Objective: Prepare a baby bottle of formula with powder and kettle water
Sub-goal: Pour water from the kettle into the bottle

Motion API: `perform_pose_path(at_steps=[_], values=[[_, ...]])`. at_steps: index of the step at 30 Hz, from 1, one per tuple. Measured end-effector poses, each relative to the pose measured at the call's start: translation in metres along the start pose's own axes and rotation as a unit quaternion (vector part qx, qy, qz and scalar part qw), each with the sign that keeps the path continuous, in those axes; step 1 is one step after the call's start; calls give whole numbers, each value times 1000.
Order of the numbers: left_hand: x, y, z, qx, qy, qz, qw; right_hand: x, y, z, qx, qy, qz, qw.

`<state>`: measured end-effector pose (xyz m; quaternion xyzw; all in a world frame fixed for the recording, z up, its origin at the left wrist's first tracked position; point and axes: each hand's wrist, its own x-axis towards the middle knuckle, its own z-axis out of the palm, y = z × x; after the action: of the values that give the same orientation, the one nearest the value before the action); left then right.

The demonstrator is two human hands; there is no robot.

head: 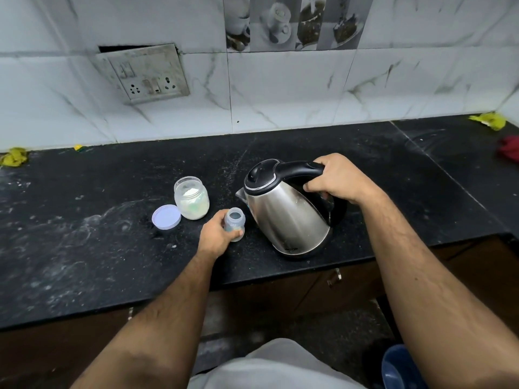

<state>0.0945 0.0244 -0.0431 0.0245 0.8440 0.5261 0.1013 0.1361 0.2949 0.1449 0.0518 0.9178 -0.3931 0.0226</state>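
Observation:
A small clear baby bottle point(235, 220) without its cap stands upright on the black counter point(84, 234), and my left hand point(216, 234) grips it from the left side. Just right of it stands a steel kettle point(283, 217) with a black lid and handle, its spout pointing left toward the bottle. My right hand point(339, 178) is wrapped round the kettle's handle. The kettle's base looks set on the counter, slightly tilted. An open plastic jar of white powder point(192, 198) stands behind and left of the bottle, with its lilac lid point(166, 217) lying flat beside it.
A tiled wall with a switch and socket plate point(146, 74) rises behind the counter. Yellow cloth scraps point(14, 156) lie at the far left and another yellow scrap point(490, 120) at the far right, beside a red cloth point(509, 150). The counter's front edge runs above brown cabinet doors point(323, 284).

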Motion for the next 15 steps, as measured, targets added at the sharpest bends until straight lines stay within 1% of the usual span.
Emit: perform_pose_path(at_steps=[7, 15], values=[[0, -3, -4, 9, 6, -13, 1000, 6, -12, -5, -39, -66, -41, 996], [1, 0, -7, 11, -4, -16, 1000, 13, -15, 1, -57, -60, -62, 995]])
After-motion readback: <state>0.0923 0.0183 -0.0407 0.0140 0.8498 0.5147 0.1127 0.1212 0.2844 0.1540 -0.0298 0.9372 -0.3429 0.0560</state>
